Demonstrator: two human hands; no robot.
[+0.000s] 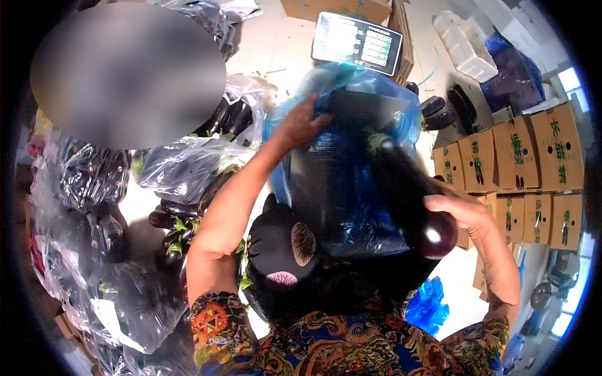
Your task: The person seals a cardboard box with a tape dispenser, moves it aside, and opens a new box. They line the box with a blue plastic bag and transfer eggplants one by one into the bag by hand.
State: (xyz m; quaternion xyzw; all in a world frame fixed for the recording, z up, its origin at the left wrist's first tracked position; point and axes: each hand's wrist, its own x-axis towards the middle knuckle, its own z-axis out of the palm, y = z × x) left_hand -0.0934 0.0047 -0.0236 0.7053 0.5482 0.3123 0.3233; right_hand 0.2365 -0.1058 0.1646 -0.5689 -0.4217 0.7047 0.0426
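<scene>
Right, watching through the head view: the right hand (461, 203), right of centre, is wrapped around a long dark eggplant (404, 178) near its glossy blunt end; stem end points up-left, over the blue plastic bag (352, 74). Left hand (304, 122), upper centre, lies at the bag's left side, thumb apart from fingers; I can't tell whether it grips plastic. Display panel (357, 42) at top centre. I note loose eggplants (463, 108) upper right, stacked cartons (517, 153) below them, clear bags (188, 168) left.
</scene>
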